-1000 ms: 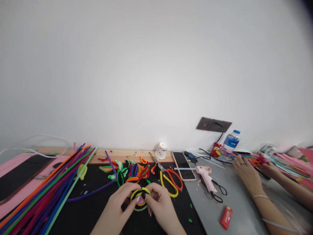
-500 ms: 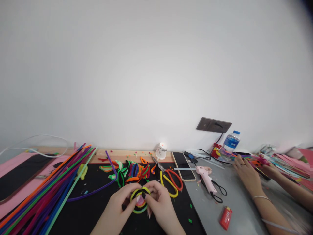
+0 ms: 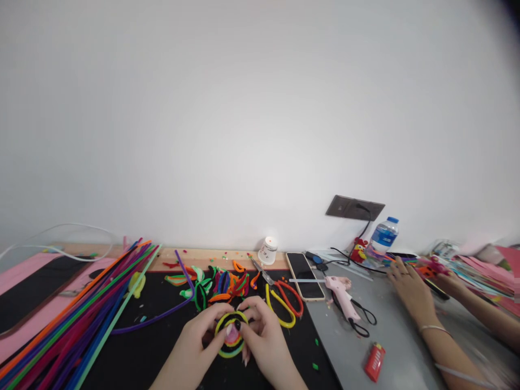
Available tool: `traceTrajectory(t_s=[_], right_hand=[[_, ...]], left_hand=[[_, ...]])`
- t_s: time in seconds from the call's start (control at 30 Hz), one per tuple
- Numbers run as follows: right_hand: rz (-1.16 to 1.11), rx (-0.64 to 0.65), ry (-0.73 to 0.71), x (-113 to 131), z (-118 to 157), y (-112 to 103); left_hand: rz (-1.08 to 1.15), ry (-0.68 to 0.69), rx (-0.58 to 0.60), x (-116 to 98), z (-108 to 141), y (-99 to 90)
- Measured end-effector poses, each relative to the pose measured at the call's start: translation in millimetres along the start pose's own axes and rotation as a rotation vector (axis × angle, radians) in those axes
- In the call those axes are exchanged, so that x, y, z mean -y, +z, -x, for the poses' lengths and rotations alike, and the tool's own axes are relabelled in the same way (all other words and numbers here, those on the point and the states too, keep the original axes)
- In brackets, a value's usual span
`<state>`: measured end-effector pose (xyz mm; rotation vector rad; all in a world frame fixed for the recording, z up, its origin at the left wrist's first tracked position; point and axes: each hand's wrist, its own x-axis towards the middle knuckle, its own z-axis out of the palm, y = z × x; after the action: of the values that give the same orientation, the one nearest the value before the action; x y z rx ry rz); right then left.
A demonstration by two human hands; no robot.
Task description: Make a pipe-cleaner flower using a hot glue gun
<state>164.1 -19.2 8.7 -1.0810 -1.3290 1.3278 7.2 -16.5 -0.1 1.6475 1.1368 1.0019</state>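
Note:
In the head view, a round coil of pipe cleaners [image 3: 230, 355] with a yellow and green rim, black inside it and an orange-pink middle, is held low over the black mat. My left hand [image 3: 199, 337] grips its left side, thumb reaching onto the middle. From the right, my right hand [image 3: 266, 338] pinches the same coil, and the thumb lies near a small black round spot. Fingertips behind the coil are partly hidden. Just beyond it lie several bent pipe-cleaner pieces [image 3: 223, 284] in many colours. Scissors [image 3: 298, 304] with red and yellow handles rest behind my right hand.
Long pipe cleaners [image 3: 97, 303] cover the left side. A paper cup [image 3: 268, 251], a phone [image 3: 304, 273], a pink glue gun [image 3: 344, 300], a red lighter [image 3: 375, 362] and a water bottle [image 3: 383, 236] stand or lie rightward. Another person's hands [image 3: 410, 287] work at far right.
The coil and my fingers have shifted very slightly, the coil a touch lower and to the left. Both hands keep their grip on it.

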Motion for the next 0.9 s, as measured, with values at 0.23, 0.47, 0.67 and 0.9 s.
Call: traceTrajectory(t_s=[0.23,0.47,0.67,0.9], right_hand=[[0.001,0.000,0.001,1.2,-1.8,-0.7],[-0.001,0.005,0.003,-0.5,-2.8,-2.0],[-0.003,0.011,0.005,-1.7,-2.8,-1.6],[0.003,-0.002,0.009,-0.5,-1.7,-1.3]], left_hand=[[0.014,-0.009,0.006,-1.1,0.1,0.4],[0.012,-0.021,0.011,-2.8,-0.6,1.0],[0.053,-0.032,0.027,1.1,0.8,1.2],[0.099,-0.021,0.041,2.8,-0.4,2.0]])
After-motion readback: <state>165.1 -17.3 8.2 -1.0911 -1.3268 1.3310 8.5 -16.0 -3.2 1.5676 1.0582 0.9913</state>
